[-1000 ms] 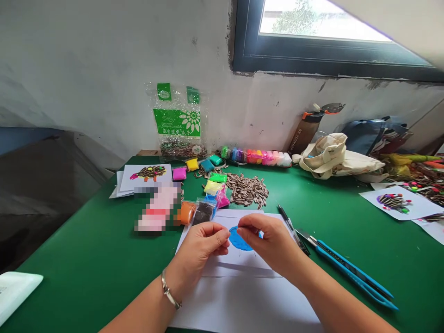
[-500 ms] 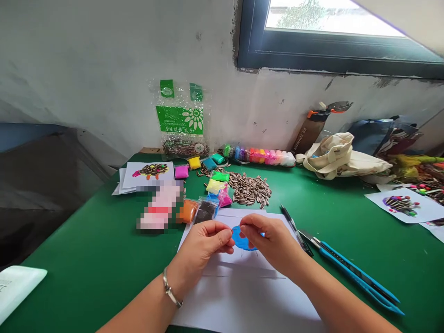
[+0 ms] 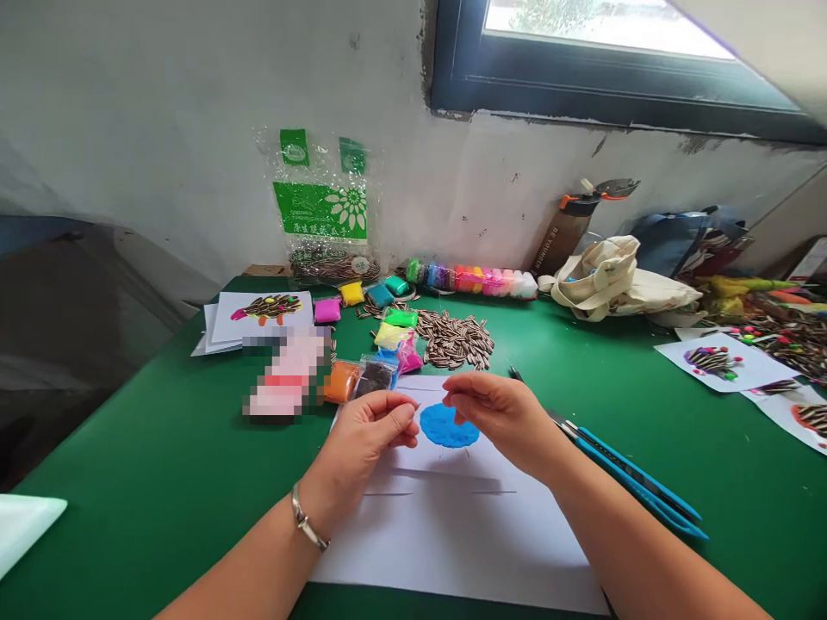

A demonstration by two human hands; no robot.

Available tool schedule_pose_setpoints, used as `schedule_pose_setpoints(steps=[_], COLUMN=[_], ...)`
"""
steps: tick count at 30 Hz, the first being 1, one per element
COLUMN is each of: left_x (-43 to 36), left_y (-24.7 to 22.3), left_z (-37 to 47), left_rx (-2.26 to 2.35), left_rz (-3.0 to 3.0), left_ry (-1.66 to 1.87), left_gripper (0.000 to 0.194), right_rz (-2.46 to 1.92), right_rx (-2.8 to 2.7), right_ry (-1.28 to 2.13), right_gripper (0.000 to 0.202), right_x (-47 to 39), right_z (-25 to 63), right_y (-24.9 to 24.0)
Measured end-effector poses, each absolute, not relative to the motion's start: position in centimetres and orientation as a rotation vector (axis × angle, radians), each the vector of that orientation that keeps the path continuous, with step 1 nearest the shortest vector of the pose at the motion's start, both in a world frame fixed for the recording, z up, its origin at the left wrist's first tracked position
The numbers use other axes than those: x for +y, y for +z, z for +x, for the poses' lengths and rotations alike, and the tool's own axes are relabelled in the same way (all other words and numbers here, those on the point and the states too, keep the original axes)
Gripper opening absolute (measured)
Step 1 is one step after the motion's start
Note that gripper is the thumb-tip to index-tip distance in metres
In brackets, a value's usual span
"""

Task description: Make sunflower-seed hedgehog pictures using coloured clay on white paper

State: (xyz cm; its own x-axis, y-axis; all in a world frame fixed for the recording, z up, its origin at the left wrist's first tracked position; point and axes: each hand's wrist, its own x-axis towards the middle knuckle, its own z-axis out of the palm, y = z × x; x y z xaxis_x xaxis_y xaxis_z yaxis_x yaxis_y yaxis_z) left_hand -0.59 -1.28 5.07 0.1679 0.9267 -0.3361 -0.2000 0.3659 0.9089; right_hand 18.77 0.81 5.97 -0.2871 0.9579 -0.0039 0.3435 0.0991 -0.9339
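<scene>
A flat blue clay oval (image 3: 449, 427) lies on white paper (image 3: 445, 542), with short thin lines below it. My left hand (image 3: 371, 439) is pinched just left of the oval; a tiny dark tip shows at its fingertips, too small to name. Over the oval's upper right edge, my right hand (image 3: 500, 413) has its thumb and fingers pressed together, and anything between them cannot be made out. A gap separates the two hands. Behind them is a pile of striped seeds (image 3: 456, 338).
Clay packets, a black one (image 3: 376, 376) and an orange one (image 3: 340, 381) among them, lie behind my left hand. Blue-handled tweezers (image 3: 639, 478) rest at right. Seed pictures (image 3: 264, 314) are on both sides. A bottle (image 3: 563, 232) and cloth bag (image 3: 607, 275) stand by the wall.
My hands have moved apart, uncovering more of the blue oval between them. The whole view has shifted slightly, so the table items appear further left and higher.
</scene>
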Motion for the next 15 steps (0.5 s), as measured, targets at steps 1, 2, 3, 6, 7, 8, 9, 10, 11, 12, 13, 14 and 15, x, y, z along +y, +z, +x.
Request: schedule_pose_setpoints(steps=[1,2,3,6,7,8,9,10,11,12,13,14,15], left_x=[-1.2,-1.2,-1.2,-1.2,-1.3,-1.3,-1.3,-1.4,-1.4,-1.3,-1.3,-1.3,-1.2], left_y=[5.0,5.0,4.9,4.9,4.9,4.8,4.8,4.7,4.7,4.7,4.7,4.7,4.8], left_z=[-0.6,-0.6,-0.6,-0.7,-0.7,-0.7,-0.7,-0.7,-0.7,-0.6,-0.6,-0.5,-0.5], left_rx=[1.097,1.093,1.088,1.078,1.077,1.075,1.075,1.079,1.085,1.091,1.095,1.098,1.101], left_rz=[0.82,0.809,0.81,0.881,0.914,0.943,0.963,0.974,0.977,0.976,0.974,0.971,0.966], left_ry=[0.955,0.958,0.961,0.942,0.931,0.92,0.909,0.901,0.895,0.887,0.881,0.876,0.872], left_gripper=[0.026,0.027,0.027,0.023,0.023,0.023,0.023,0.023,0.022,0.022,0.022,0.022,0.022], right_rz=[-1.285,-1.288,-1.297,-1.357,-1.38,-1.394,-1.396,-1.395,-1.392,-1.389,-1.39,-1.394,-1.397], right_rx=[-1.731,-1.769,-1.829,-2.009,-2.029,-2.027,-2.015,-2.004,-2.002,-2.016,-2.043,-2.082,-2.127], right_ry=[1.204,1.203,1.183,1.058,1.021,1.001,0.998,1.001,0.998,0.986,0.965,0.94,0.917], right_gripper=[0.018,0.017,0.017,0.019,0.019,0.018,0.016,0.015,0.015,0.015,0.016,0.017,0.018], right_x=[0.8,0.7,0.6,0.2,0.0,-0.1,-0.3,-0.4,-0.6,-0.7,-0.8,-0.9,-0.9], right_z=[18.9,19.1,19.3,20.0,20.3,20.6,20.8,21.0,21.1,21.2,21.2,21.2,21.2], right_y=[6.0,6.1,6.1,5.9,5.7,5.6,5.5,5.3,5.3,5.2,5.2,5.2,5.2])
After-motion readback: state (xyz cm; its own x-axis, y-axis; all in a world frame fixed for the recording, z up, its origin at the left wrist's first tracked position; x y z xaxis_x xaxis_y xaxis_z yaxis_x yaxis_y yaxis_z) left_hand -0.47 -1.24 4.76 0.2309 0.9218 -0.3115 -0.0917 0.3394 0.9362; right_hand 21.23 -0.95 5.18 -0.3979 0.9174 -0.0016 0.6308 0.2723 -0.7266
